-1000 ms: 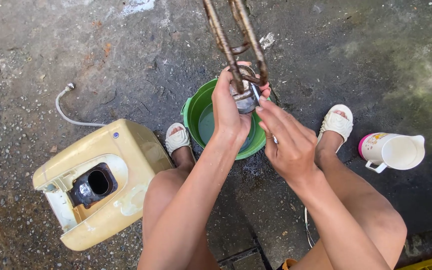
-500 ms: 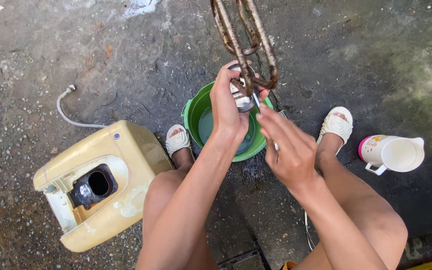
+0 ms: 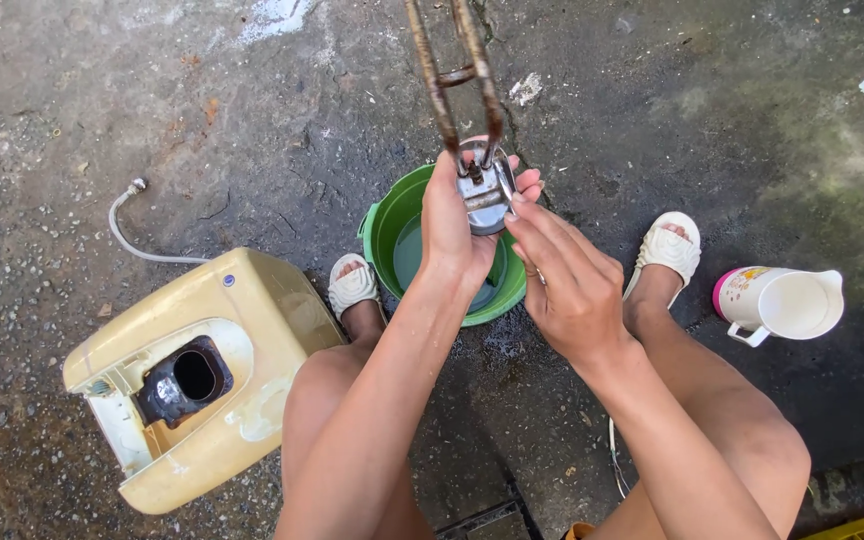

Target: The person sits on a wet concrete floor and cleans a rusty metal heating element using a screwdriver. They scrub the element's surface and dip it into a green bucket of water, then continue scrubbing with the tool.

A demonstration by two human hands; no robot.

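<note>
Rusty heating element held over a green bucket on wet concrete.

I see a yellowed heater casing at 8 o'clock, a white jug at 3. My left hand wraps the element's round flange; my right hand pinches at it with narrow fingers. Rods point toward 12.

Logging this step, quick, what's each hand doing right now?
Left hand: closed around the round metal base of the rusty heating element.
Right hand: fingers extended, touching that base; any grip cannot be told.
</note>
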